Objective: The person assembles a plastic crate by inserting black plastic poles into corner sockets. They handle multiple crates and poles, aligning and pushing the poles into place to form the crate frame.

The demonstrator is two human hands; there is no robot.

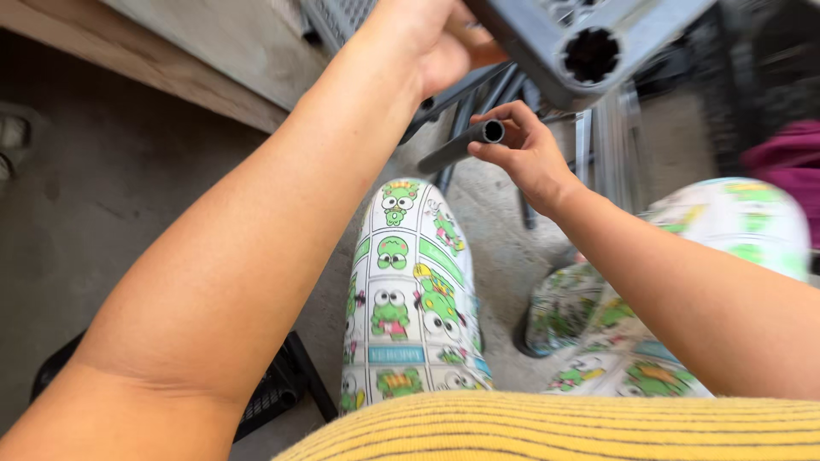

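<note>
Seen from the head camera, the left hand [440, 43] closes around the edge of a grey plastic frame with a round socket [589, 51], held up over the knees. Just below, the right hand [525, 154] pinches a dark grey hollow plastic tube [461, 147] near its open end, pointing toward the socket.

Workshop yard, concrete floor [111, 213], stacked metal tubes [611, 137]

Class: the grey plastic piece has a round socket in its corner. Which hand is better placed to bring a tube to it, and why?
Probably the right hand: it grips the dark grey tube just below the round socket. The left hand steadies the grey plastic piece.
</note>
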